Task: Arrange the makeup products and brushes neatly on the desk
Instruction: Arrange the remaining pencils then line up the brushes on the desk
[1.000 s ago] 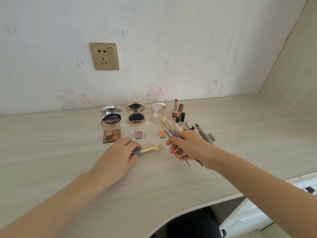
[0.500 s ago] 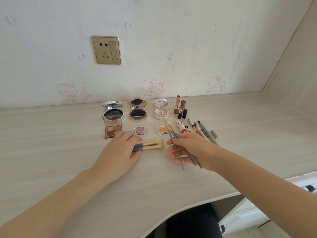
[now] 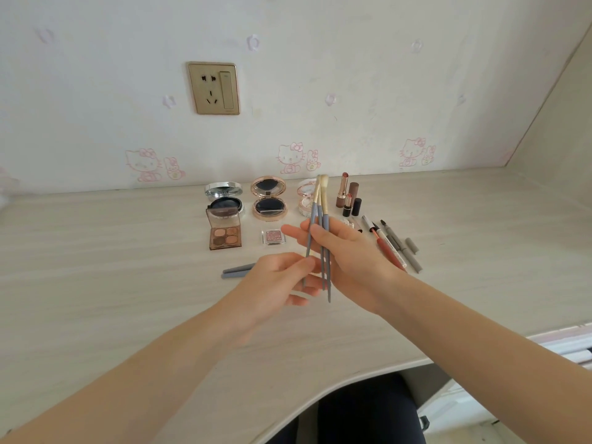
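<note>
My right hand (image 3: 355,257) holds a bundle of thin brushes (image 3: 320,225) with grey-blue handles, raised above the desk (image 3: 112,283), bristles pointing away from me. My left hand (image 3: 278,283) pinches the lower end of the leftmost handle. Two short grey-handled brushes (image 3: 237,272) lie on the desk left of my hands, their heads hidden behind my left hand. Behind them sit an open eyeshadow palette (image 3: 225,236), a small pink eyeshadow pan (image 3: 273,236), a cushion compact (image 3: 224,200), a round gold compact (image 3: 268,201) and a pale compact (image 3: 304,200).
Lipsticks (image 3: 347,195) stand upright right of the compacts. Several pens and pencils (image 3: 395,246) lie in a slanted row on the right. A wall socket (image 3: 214,88) sits on the back wall. The desk's curved front edge (image 3: 320,395) runs below my arms.
My left hand left the two short brushes on the desk and came over to the thin brushes. My right hand lifted the thin brushes off the desk.
</note>
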Available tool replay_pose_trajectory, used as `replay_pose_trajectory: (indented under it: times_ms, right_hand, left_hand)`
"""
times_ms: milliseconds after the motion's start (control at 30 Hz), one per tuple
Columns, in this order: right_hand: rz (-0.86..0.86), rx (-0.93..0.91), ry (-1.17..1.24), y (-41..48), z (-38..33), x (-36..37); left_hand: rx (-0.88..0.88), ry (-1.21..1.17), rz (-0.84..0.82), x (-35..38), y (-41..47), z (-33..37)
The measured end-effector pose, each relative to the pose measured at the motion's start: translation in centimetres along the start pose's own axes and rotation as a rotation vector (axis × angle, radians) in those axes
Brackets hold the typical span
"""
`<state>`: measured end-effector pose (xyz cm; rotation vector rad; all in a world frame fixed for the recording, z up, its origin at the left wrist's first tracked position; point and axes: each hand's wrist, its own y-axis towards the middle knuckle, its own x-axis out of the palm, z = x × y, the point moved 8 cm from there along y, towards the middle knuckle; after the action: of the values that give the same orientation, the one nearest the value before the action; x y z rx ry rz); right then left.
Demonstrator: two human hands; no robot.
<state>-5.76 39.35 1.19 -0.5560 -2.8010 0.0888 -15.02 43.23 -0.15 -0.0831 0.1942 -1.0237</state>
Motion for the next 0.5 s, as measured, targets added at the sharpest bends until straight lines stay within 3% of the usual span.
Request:
replay_pose_trajectory:
  times_ms: [367, 500]
  right_hand:
    - [0.076, -0.069, -0.137, 0.0, 0.2, -0.5]
    - [0.033, -0.034, -0.101, 0.0, 0.4, -0.7]
  left_hand:
    - [0.0, -0.033, -0.009, -0.4, -0.2, -0.6]
    - [-0.05, -0.049, -0.035, -1.1, -0.2, -1.0]
